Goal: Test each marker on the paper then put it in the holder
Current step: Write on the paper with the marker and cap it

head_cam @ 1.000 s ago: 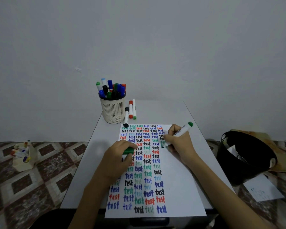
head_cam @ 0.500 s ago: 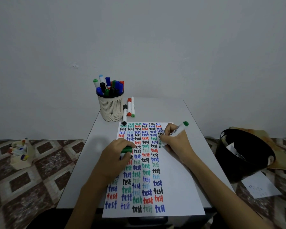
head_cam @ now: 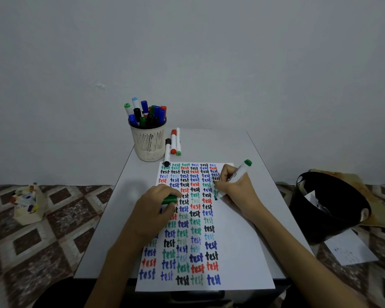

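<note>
Right hand [head_cam: 236, 187] is gripping the green marker [head_cam: 238, 174], fingers pinched low on the barrel. The tip is down on the paper [head_cam: 238, 252], at the right edge of all the "test" scribbles, up in the top part of the sheet. The marker's back end sticks up and out to my right.

Left hand [head_cam: 156, 205] rests on the left side of the paper with its fingers curled round the green cap [head_cam: 169, 200], so only a bit of the cap shows.

The holder [head_cam: 149, 143], a cream mesh cup, sits at the far left of the surface [head_cam: 120, 214], just past the paper's top-left corner. It's packed with markers in blue, black, green and red caps.

Right beside it three more markers lie flat, side by side:
- the black marker [head_cam: 167, 153], near end reaching the paper's top edge
- the red marker [head_cam: 173, 142]
- another marker with a green end [head_cam: 178, 141]

Down on the patterned floor there's a black bin [head_cam: 329, 207] to my right with some paper in it and a loose sheet [head_cam: 349, 250] next to it. A little box of markers [head_cam: 28, 205] sits off to my left.
</note>
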The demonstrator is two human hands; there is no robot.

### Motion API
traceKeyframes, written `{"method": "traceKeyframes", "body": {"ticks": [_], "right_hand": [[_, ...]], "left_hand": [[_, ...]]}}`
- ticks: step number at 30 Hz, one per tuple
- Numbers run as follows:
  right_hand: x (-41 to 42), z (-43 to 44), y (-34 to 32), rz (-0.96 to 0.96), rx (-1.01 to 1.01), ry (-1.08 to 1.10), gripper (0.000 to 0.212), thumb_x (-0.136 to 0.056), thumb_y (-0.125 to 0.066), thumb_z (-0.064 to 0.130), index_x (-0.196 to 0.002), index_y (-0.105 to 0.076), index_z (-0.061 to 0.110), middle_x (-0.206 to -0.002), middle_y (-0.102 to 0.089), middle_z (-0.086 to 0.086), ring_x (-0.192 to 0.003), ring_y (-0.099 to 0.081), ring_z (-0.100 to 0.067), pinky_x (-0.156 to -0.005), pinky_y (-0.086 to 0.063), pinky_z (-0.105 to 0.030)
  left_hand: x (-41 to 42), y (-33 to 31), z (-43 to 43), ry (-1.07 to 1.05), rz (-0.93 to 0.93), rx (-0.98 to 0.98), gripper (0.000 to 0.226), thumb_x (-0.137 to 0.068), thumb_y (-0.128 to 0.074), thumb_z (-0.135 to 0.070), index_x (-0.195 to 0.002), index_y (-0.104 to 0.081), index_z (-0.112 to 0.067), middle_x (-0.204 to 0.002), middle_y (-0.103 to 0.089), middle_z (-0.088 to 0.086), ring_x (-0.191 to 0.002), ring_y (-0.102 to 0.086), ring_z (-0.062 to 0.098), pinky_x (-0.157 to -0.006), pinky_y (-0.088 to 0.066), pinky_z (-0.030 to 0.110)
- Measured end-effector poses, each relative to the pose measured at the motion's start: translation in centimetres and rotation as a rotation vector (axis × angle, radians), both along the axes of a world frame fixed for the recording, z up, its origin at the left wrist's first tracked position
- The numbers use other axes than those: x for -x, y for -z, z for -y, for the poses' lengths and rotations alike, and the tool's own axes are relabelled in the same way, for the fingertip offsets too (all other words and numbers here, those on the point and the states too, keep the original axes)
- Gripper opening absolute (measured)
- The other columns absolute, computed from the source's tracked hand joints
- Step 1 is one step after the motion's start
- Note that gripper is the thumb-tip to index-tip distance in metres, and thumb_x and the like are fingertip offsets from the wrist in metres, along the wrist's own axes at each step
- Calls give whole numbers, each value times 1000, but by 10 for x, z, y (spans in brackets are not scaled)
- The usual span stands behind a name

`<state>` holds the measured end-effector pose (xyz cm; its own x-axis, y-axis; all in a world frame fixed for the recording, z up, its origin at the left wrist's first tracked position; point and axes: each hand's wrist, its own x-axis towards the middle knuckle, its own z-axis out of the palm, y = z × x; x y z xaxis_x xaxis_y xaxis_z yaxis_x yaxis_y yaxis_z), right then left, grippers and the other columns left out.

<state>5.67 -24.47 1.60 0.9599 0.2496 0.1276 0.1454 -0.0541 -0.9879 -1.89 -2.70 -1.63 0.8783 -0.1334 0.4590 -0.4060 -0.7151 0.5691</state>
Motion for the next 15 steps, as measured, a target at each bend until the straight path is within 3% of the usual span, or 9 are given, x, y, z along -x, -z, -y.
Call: {"method": "traceKeyframes", "body": {"ticks": [4,9,12,15], "right_hand": [[0,2,1,-3,-74,24,35,-76,-51,-23,-63,-39,7,-55,-45,-8,-41,-47,-5,-39,-37,-16],[0,1,3,46,-37,34,35,-78,-53,-22,-63,-38,7,-61,-51,-10,-57,-55,-17,-43,-42,-18],[2,2,2,29,-42,15,34,-78,-50,-24,-66,-40,6,-50,-50,4,-45,-52,-3,-41,-40,-15],[4,1,0,15,-40,-13,34,-78,-50,-25,-67,-41,5,-46,-51,6,-42,-52,1,-39,-39,-13]], "left_hand": [[0,0,0,2,0,5,29,-82,-45,-31,-101,-65,-21,-98,-61,-12,-92,-54,0,-78,-42,14],[1,-1,1,-11,-6,16,24,-82,-51,-21,-101,-65,-21,-98,-61,-11,-92,-54,0,-79,-39,10],[2,-2,1,-5,-10,3,29,-82,-46,-30,-101,-65,-20,-97,-62,-11,-91,-54,0,-78,-37,9],[2,-3,1,1,-12,1,32,-81,-44,-33,-101,-65,-19,-97,-62,-10,-91,-55,3,-78,-39,12]]}}
